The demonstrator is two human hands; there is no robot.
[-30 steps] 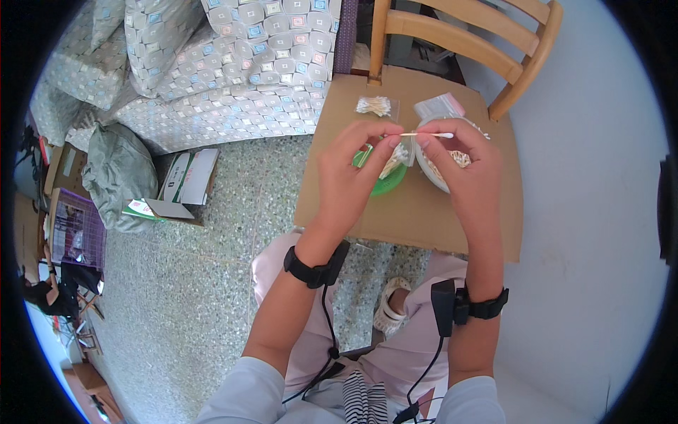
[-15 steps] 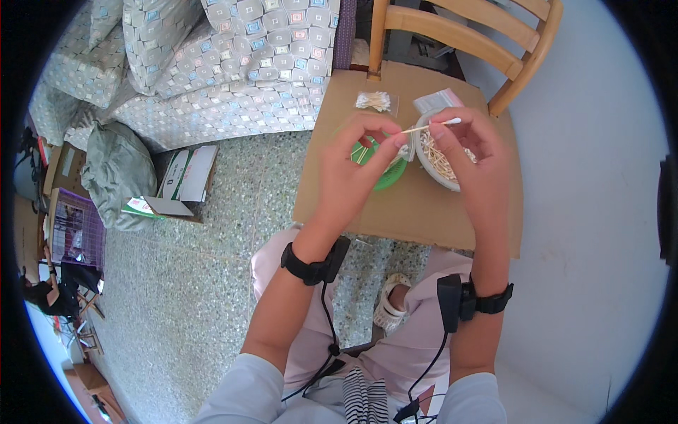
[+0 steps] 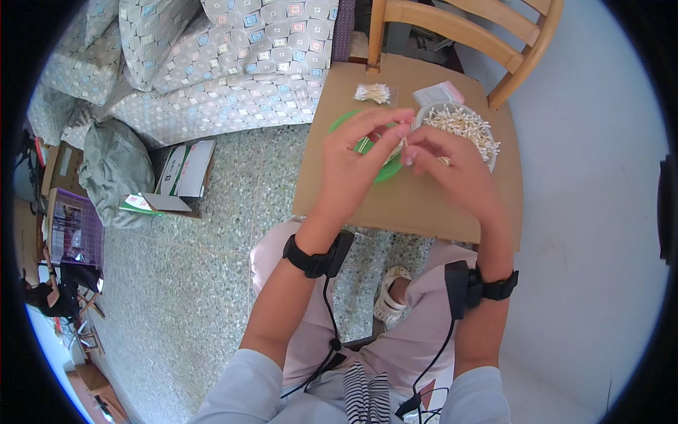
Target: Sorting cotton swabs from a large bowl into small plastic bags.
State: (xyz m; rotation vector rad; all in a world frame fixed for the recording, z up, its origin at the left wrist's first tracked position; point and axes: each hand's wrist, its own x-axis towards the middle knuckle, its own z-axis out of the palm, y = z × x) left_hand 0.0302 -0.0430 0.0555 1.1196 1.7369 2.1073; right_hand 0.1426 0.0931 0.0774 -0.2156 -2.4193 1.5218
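My left hand (image 3: 360, 159) and my right hand (image 3: 445, 166) meet fingertip to fingertip over a cardboard sheet (image 3: 417, 205) laid on a wooden chair. Between the fingers of both hands is a small cotton swab (image 3: 399, 148), mostly hidden. Under my left hand lies a green plate (image 3: 385, 173). A white bowl (image 3: 462, 127) heaped with several cotton swabs stands just beyond my right hand. A small bundle of swabs (image 3: 372, 92) and a clear packet (image 3: 438, 92) lie at the far edge of the cardboard.
The wooden chair back (image 3: 459, 32) rises behind the cardboard. A patterned quilt (image 3: 233, 63) lies to the left, with a grey-green bag (image 3: 116, 169) and an open box (image 3: 180, 177) on the speckled floor. A white wall is at the right.
Both hands have drawn closer together and toward me; the swab that stuck out sideways between them is now mostly covered by the fingers.
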